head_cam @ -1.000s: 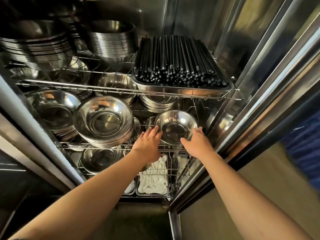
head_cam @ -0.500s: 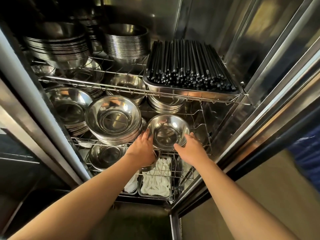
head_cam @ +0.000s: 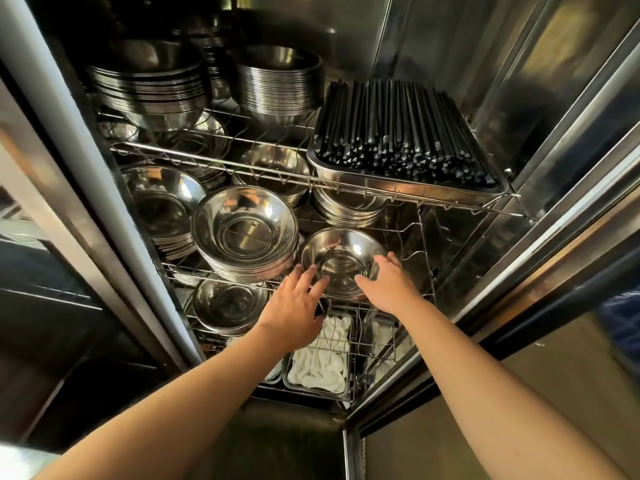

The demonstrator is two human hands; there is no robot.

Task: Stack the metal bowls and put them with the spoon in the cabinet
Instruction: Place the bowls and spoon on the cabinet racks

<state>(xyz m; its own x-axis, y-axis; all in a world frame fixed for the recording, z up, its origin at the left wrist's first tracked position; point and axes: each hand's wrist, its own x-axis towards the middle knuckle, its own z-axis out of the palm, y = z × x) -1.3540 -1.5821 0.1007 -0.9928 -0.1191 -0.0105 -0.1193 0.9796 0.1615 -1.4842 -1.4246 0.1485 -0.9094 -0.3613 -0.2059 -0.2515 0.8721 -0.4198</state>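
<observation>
A small stack of shiny metal bowls [head_cam: 341, 251] sits at the front right of the cabinet's middle wire shelf [head_cam: 424, 258]. My left hand [head_cam: 294, 306] grips its near left rim, and my right hand [head_cam: 388, 289] grips its near right rim. A dark object under my left palm is mostly hidden, so I cannot tell what it is. No spoon is clearly visible in either hand.
A bigger bowl stack [head_cam: 244, 233] stands just left of the held bowls. The top shelf carries a tray of black chopsticks [head_cam: 398, 140] and tall bowl stacks [head_cam: 277, 84]. Trays of white spoons [head_cam: 320, 365] lie on the bottom shelf. The cabinet door frame [head_cam: 554, 237] is at right.
Both hands have stayed on the small bowl stack and eased it down and inward on the middle shelf. My view has moved closer to the cabinet.
</observation>
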